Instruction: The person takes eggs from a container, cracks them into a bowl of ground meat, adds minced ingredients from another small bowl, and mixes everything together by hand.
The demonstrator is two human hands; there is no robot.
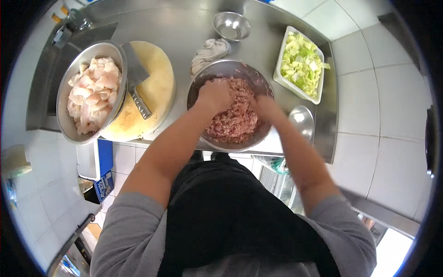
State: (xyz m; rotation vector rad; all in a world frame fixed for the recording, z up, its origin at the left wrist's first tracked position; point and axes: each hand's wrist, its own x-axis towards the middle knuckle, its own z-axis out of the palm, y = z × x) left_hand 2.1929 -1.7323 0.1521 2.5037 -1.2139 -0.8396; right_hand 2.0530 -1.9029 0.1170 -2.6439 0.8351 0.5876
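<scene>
A large steel bowl stands at the near edge of the counter, with a heap of minced meat inside. My left hand is in the bowl at the left, its fingers bent down into the mince and hidden. At the bowl's right side is my right hand, slightly blurred against the mince; its fingertips do not show clearly. Behind the bowl a crumpled cloth lies close to the rim.
Left, a steel bowl of pale sliced meat or fish overlaps a round chopping board bearing a cleaver. Right, a white tub holds chopped lettuce, near a small steel bowl. Another steel bowl stands at the back.
</scene>
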